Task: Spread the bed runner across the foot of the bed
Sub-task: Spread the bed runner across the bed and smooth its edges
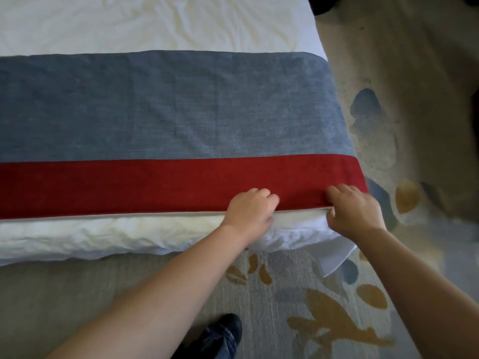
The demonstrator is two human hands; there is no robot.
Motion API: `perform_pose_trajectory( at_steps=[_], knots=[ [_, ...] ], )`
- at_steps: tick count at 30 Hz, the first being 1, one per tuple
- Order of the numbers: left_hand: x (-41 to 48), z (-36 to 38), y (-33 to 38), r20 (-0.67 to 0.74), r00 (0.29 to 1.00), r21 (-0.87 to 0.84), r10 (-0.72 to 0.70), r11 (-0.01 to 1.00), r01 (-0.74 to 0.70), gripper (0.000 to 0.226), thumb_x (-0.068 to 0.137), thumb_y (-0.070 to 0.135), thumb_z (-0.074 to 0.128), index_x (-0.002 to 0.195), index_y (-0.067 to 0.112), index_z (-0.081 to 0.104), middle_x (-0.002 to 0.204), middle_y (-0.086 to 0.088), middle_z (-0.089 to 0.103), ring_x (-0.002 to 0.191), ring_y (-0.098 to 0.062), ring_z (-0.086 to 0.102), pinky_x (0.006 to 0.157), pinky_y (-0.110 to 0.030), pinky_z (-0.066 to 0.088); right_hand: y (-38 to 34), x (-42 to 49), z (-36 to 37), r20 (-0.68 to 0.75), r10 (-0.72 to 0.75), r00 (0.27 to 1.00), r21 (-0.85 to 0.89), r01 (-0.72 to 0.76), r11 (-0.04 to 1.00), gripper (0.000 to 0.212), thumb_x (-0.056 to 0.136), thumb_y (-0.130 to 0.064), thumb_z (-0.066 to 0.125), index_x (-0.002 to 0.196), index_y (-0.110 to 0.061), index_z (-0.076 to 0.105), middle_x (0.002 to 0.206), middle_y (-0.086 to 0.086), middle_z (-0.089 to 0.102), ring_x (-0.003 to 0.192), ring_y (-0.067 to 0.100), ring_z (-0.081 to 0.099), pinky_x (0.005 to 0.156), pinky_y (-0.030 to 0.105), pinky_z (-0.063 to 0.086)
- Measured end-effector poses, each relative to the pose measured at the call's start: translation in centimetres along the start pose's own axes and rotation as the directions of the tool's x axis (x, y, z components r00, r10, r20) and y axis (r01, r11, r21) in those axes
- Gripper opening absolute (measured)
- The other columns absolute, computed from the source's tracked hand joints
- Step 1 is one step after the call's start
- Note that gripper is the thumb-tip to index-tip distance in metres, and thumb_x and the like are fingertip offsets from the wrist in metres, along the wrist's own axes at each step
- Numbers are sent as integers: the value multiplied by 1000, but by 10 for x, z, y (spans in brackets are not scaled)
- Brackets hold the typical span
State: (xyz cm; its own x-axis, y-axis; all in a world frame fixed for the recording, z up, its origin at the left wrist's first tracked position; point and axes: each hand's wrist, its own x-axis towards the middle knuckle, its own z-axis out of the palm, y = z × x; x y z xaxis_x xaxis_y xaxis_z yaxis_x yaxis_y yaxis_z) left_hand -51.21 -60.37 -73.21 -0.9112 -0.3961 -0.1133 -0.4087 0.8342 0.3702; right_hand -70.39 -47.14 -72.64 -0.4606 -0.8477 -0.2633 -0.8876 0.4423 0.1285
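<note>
**Patterned carpet, white bed: hands at the runner's near hem**

Beige carpet (324,314) with blue and ochre leaf shapes surrounds the foot corner of a bed made up in a white duvet (155,19). The bed runner (168,110) lies flat over the duvet near the foot. Below its hem, a rumpled strip of duvet shows. A dark shoe (229,329) stands on the carpet by the foot.

The left hand (248,211) rests on the red band (116,187) with its fingers curled over the near hem; its thumb is hidden, so how firm the hold is I cannot tell. The right hand (355,211), closer to the corner, pinches the same hem, fingers on top and thumb below.

The runner's long axis runs left to right in the view, across the bed's width and parallel to the foot edge. Its red band faces the person and the foot; the blue-grey field faces the head. The right end folds down over the bed's side, and the left end runs out of view.

Both hands work the right-hand stretch only, so a tug toward the foot could swing that end nearer than the unseen left end and leave the runner skewed. A hard pull could also carry the hem past the mattress edge, or drag the loose duvet beneath and bunch it further. The draped right end has weight; lifting the hem too freely might let more cloth slide off that side.
</note>
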Motion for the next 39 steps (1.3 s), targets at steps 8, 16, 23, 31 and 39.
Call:
perform_pose_trajectory(
  at_steps=[8, 16, 23, 31, 39],
  knots=[
    [-102, -38, -122, 12, 976, 147, -215, 966, 211, 13, 81, 22, 55, 93, 20, 60, 89, 4, 58, 86, -20, 54, 64, -35, 45, -150, 21, -31, -32, -411, 911, 230, 407, 884, 20, 83, -33, 54, 98, -20, 54, 95, -2, 54, 90, 19, 54, 60, 29, 41],
    [-164, -70, -202, -35, 919, 164, -393, 905, 393, 18, 82, 11, 57, 97, 17, 66, 95, 1, 64, 91, -23, 58, 71, -37, 48, -307, 40, -42, -67, -498, 865, 290, 494, 820, 15, 89, -18, 57, 103, -13, 55, 98, 4, 57, 91, 25, 55, 58, 32, 35],
    [-180, -65, -212, -67, 951, 102, -301, 946, 307, 15, 83, 10, 55, 91, 17, 65, 91, 1, 61, 87, -22, 56, 67, -37, 46, -327, 30, -34, -77, -389, 918, 274, 395, 877, 12, 85, -14, 56, 97, -16, 56, 94, 0, 59, 90, 22, 56, 59, 30, 42],
    [-237, -88, -280, -122, 942, 181, -314, 926, 332, 16, 85, 14, 56, 98, 19, 63, 95, 2, 60, 90, -21, 54, 67, -33, 44, -404, 34, -60, -101, -488, 867, 276, 496, 823, 20, 91, -30, 54, 105, -17, 56, 100, 1, 57, 95, 21, 54, 65, 33, 45],
    [-297, -108, -351, -167, 900, 43, -403, 909, 415, 5, 83, 12, 63, 86, 12, 67, 88, -3, 63, 87, -24, 58, 70, -37, 47, -482, 31, -50, -175, -355, 918, 293, 393, 872, 16, 79, 1, 55, 87, -13, 58, 85, 2, 55, 81, 22, 53, 53, 32, 41]
  ],
)
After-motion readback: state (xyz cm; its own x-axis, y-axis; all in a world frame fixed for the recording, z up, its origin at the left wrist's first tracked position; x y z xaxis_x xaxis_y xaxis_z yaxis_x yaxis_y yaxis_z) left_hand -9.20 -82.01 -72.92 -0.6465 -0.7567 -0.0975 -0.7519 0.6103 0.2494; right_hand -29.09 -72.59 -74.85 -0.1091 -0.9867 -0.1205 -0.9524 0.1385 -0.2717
